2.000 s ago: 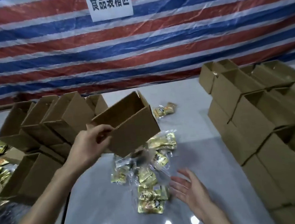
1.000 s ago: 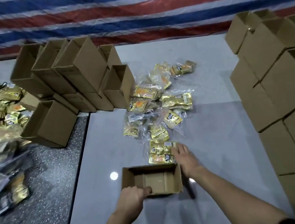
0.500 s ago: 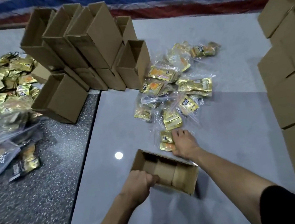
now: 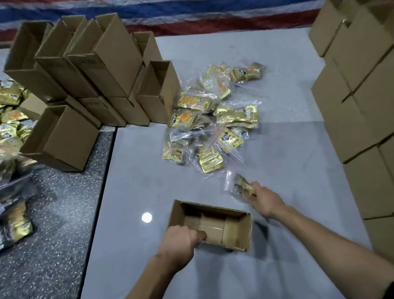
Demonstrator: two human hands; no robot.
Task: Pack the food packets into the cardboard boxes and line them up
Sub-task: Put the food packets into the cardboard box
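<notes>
Open box, one packet in hand.
My left hand [image 4: 180,244] grips near-left wall of box [image 4: 236,237]; right hand [image 4: 268,201] pinches blurred packet [image 4: 241,186] just right of it.

Striped tarp [image 4: 198,7] (red, blue, white) backs a grey table [image 4: 143,168].

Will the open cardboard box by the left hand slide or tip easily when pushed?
Probably light: the box looks empty. It may slide on the glossy tabletop; the left hand grips its wall. Low and wide, so unlikely to tip.
</notes>
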